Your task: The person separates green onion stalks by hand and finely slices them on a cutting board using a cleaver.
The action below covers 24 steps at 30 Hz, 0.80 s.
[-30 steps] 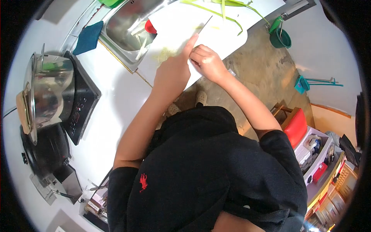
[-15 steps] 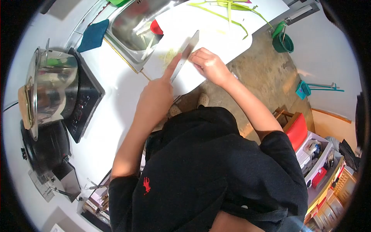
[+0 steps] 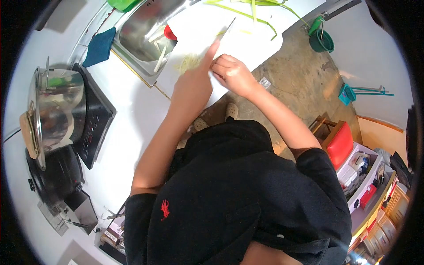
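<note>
A knife [image 3: 226, 39] is in my left hand [image 3: 193, 90], the index finger stretched along its spine and the blade seen nearly edge-on. Close beside the blade, my right hand [image 3: 234, 76] rests with curled fingers on the white board [image 3: 270, 49]; whatever lies under those fingertips is hidden. Fine pale-green shreds [image 3: 189, 63] are heaped left of the knife. Long green stalks [image 3: 260, 20] lie across the far part of the board, beyond both hands.
Left of the board is a steel sink [image 3: 136, 35] with pale stalk scraps [image 3: 160, 58] and a red object [image 3: 169, 32]. A steel pot [image 3: 64, 106] stands on a black cooktop [image 3: 99, 121]. A blue cloth [image 3: 99, 47] hangs nearby. A green bucket [image 3: 322, 42] is on the floor.
My left hand and the knife have shifted right and away from me, and the blade has turned from showing its flat side to nearly edge-on. My right hand has barely moved.
</note>
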Motion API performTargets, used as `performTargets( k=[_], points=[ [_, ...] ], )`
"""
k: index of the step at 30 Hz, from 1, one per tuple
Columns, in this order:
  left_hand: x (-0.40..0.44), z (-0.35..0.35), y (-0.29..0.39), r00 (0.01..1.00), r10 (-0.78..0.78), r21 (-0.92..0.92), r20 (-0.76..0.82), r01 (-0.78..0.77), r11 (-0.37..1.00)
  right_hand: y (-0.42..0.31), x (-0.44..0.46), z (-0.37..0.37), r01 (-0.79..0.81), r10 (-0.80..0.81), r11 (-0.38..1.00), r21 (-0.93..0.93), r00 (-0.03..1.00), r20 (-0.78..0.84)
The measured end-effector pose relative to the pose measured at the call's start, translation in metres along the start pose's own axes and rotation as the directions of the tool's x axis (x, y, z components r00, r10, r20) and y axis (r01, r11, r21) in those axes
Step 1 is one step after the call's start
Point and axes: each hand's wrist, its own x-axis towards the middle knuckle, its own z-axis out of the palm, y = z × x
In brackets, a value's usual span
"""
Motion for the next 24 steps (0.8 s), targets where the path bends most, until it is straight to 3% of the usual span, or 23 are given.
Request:
performTargets(
  k=[7,13,19,24],
  points=[
    [-0.055,-0.030,-0.003,0.980,-0.174,0.013,0.096,0.174,0.985,0.002,0.000,-0.001,-0.008,0.009,1.000,-0.028,0.999,0.042],
    [-0.035,-0.010,-0.003,0.998,-0.058,0.089,0.036,0.054,0.995,0.001,0.002,-0.002,0.009,-0.009,1.000,0.004,1.000,-0.013],
    [0.017,0.011,0.004,0.990,0.110,0.010,-0.086,-0.109,0.994,0.002,-0.002,-0.002,-0.047,0.046,0.999,0.007,0.998,0.043],
    [-0.037,-0.004,-0.001,0.995,-0.098,0.029,0.027,0.097,0.995,0.002,-0.001,-0.002,-0.032,0.032,0.999,0.015,0.999,0.024]
  ],
)
